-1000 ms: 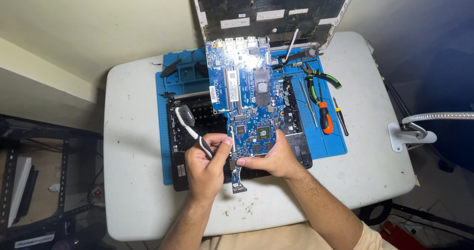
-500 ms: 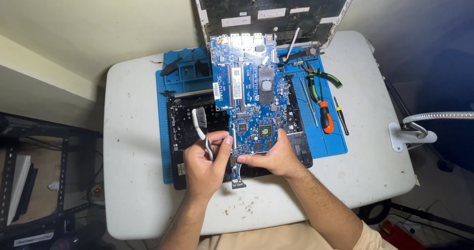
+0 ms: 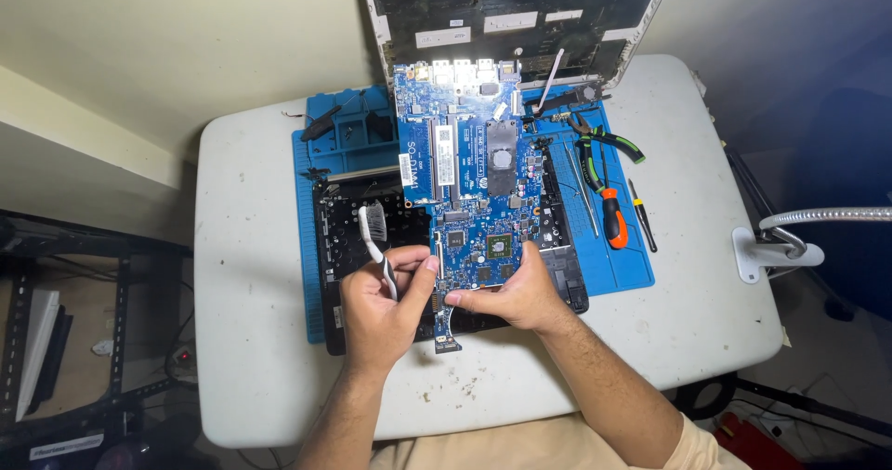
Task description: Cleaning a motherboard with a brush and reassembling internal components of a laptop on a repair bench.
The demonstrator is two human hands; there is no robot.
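Your left hand [image 3: 376,307] grips the toothbrush [image 3: 376,238], right hand [image 3: 520,293] pinches the blue motherboard [image 3: 469,191]; hard scrubbing could dislodge chips.

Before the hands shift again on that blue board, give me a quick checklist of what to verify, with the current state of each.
1. Right hand has a grip on the blue circuit board: ok, fingers on its lower edge.
2. Left hand holds the toothbrush: ok, bristle head pointing up and away, off the board.
3. Board supported: cannot tell whether it rests on the black laptop base or is lifted.
4. Loose tools clear of the board: ok, orange-handled screwdriver and green-handled pliers lie to the right on the blue mat.
5. Cables still attached under the board: cannot tell.
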